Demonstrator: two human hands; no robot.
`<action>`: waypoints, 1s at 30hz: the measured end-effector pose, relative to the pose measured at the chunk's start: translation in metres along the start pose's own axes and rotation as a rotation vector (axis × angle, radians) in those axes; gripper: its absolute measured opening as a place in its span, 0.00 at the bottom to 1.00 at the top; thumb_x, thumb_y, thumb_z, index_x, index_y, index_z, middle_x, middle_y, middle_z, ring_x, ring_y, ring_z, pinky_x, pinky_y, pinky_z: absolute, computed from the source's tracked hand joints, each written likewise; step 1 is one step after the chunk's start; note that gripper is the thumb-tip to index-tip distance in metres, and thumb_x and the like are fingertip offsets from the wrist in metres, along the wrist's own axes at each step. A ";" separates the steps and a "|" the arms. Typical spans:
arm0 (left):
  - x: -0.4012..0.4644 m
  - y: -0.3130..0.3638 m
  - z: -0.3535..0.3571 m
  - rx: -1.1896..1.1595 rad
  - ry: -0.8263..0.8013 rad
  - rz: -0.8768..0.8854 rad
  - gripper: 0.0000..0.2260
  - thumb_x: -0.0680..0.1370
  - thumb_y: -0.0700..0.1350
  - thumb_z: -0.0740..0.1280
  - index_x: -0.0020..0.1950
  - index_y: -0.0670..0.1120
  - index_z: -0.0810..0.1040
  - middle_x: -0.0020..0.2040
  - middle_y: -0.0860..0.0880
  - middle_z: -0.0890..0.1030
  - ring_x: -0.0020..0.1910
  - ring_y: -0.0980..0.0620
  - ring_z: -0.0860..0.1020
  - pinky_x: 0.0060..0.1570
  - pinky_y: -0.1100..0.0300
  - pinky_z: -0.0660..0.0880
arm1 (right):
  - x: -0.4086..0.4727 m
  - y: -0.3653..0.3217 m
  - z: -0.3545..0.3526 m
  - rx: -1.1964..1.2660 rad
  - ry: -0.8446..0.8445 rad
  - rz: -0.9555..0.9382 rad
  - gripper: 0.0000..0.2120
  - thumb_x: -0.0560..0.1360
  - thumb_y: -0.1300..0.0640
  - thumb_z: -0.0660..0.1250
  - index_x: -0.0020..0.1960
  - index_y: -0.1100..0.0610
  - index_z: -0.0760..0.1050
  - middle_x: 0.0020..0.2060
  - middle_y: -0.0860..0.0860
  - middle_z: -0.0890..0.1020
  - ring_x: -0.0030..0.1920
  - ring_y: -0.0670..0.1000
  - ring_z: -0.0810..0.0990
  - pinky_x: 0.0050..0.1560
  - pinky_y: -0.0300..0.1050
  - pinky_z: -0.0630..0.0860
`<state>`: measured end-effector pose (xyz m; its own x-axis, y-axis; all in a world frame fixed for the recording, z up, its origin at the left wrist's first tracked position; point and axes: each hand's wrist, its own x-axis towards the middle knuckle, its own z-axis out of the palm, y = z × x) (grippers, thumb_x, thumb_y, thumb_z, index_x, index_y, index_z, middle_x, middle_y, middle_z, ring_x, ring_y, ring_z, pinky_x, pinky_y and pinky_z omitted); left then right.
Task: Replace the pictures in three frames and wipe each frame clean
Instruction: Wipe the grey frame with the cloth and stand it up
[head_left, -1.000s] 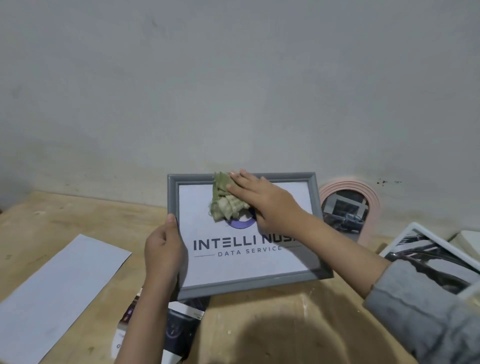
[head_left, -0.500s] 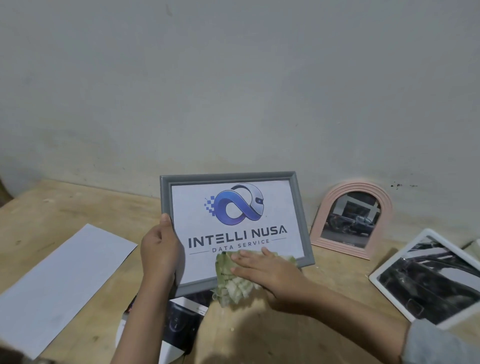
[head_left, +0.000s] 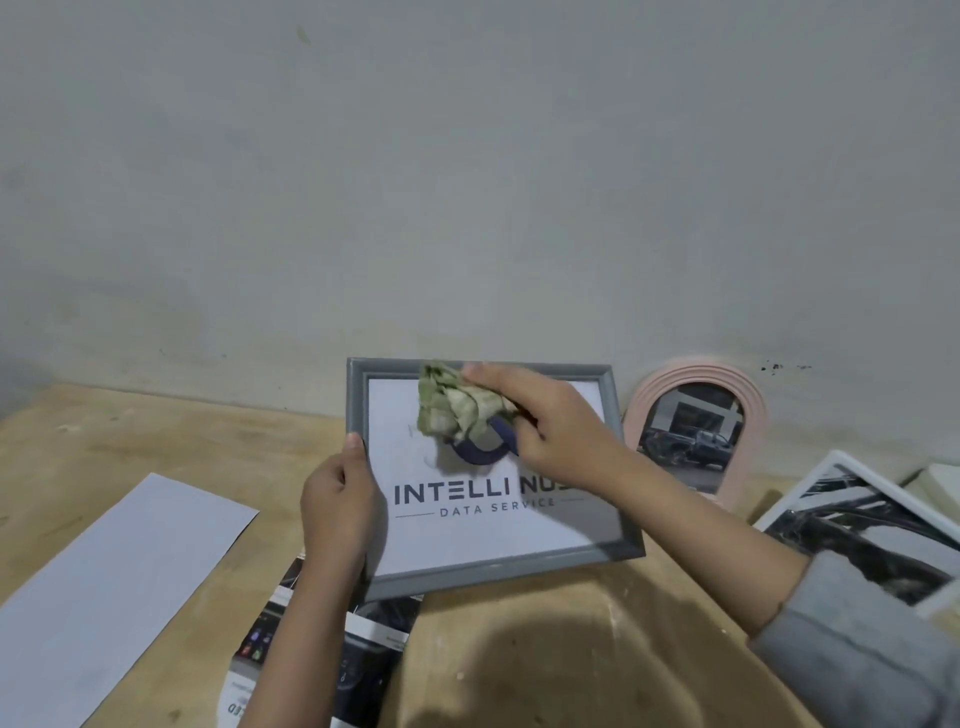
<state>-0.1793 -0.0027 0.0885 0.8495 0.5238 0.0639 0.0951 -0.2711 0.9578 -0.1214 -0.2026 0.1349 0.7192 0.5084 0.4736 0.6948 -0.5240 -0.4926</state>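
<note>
A grey picture frame (head_left: 628, 552) with an "INTELLI NUSA DATA SERVICE" logo print stands tilted over the wooden table. My left hand (head_left: 337, 506) grips its left edge, thumb on the front. My right hand (head_left: 550, 426) presses a crumpled green cloth (head_left: 457, 405) against the upper part of the glass, covering most of the logo. A pink arched frame (head_left: 696, 421) with a car photo leans on the wall to the right. A white frame (head_left: 857, 525) with a dark photo lies flat at the far right.
A blank white sheet (head_left: 109, 582) lies on the wooden table (head_left: 571, 649) at the left. Loose printed pictures (head_left: 311, 660) lie under the grey frame near my left forearm. A plain grey wall (head_left: 467, 182) rises right behind the table.
My right hand swept the cloth from the top of the glass down to its lower edge, then back up to the top. The frame stayed in my left hand.
</note>
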 end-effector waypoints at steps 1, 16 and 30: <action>-0.001 0.001 0.003 -0.007 -0.018 0.002 0.22 0.82 0.52 0.55 0.30 0.46 0.57 0.27 0.50 0.61 0.28 0.51 0.60 0.31 0.56 0.55 | 0.007 0.003 0.003 -0.048 0.027 -0.031 0.33 0.65 0.75 0.57 0.68 0.58 0.71 0.65 0.53 0.75 0.66 0.49 0.72 0.66 0.45 0.70; 0.004 -0.001 -0.003 -0.059 -0.038 -0.010 0.21 0.82 0.53 0.56 0.31 0.47 0.58 0.27 0.49 0.60 0.28 0.52 0.60 0.32 0.57 0.57 | -0.040 0.009 0.059 -0.353 -0.268 -0.316 0.34 0.64 0.67 0.53 0.71 0.57 0.66 0.71 0.56 0.68 0.72 0.55 0.65 0.66 0.59 0.65; 0.012 -0.004 -0.005 -0.040 0.045 -0.037 0.21 0.82 0.52 0.56 0.31 0.48 0.55 0.28 0.51 0.58 0.28 0.52 0.57 0.30 0.56 0.54 | -0.070 -0.011 0.051 0.171 -0.486 0.022 0.24 0.73 0.65 0.54 0.63 0.50 0.76 0.59 0.46 0.80 0.59 0.44 0.76 0.59 0.40 0.73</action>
<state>-0.1724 0.0088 0.0868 0.8213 0.5690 0.0399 0.1043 -0.2186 0.9702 -0.1798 -0.1976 0.0700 0.6214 0.7786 0.0880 0.6401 -0.4397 -0.6300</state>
